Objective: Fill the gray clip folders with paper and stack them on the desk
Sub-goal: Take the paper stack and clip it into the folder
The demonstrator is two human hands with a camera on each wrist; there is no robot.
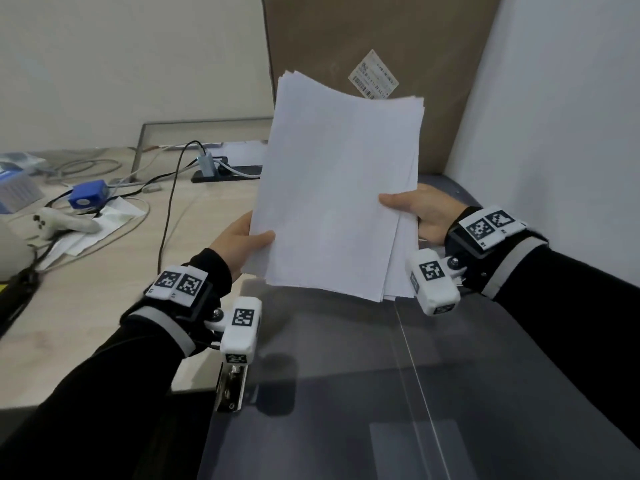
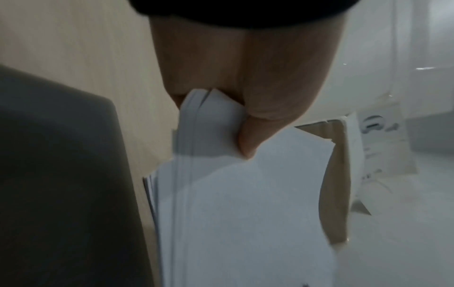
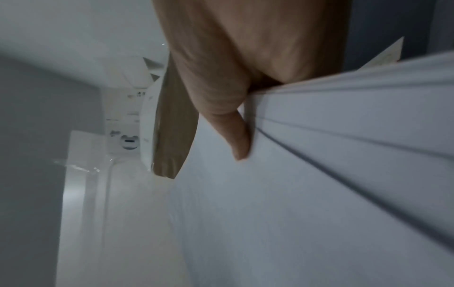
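A stack of white paper [image 1: 339,188] is held up in the air, tilted away from me, above an open gray clip folder [image 1: 346,375] lying on the desk. My left hand [image 1: 239,244] pinches the stack's lower left edge, thumb on top. My right hand [image 1: 419,213] grips the right edge the same way. The left wrist view shows the thumb [image 2: 248,136] pressed on the paper [image 2: 245,213]. The right wrist view shows the thumb [image 3: 236,136] on the sheets [image 3: 319,194]. The folder's metal clip [image 1: 231,386] lies at its left edge, below my left wrist.
The light wooden desk [image 1: 86,306] carries cables [image 1: 166,216], a blue box [image 1: 88,197], a white game controller [image 1: 55,223] and loose papers on the left. A large brown cardboard sheet [image 1: 363,46] with a label leans against the wall behind. A white wall [image 1: 554,116] closes the right side.
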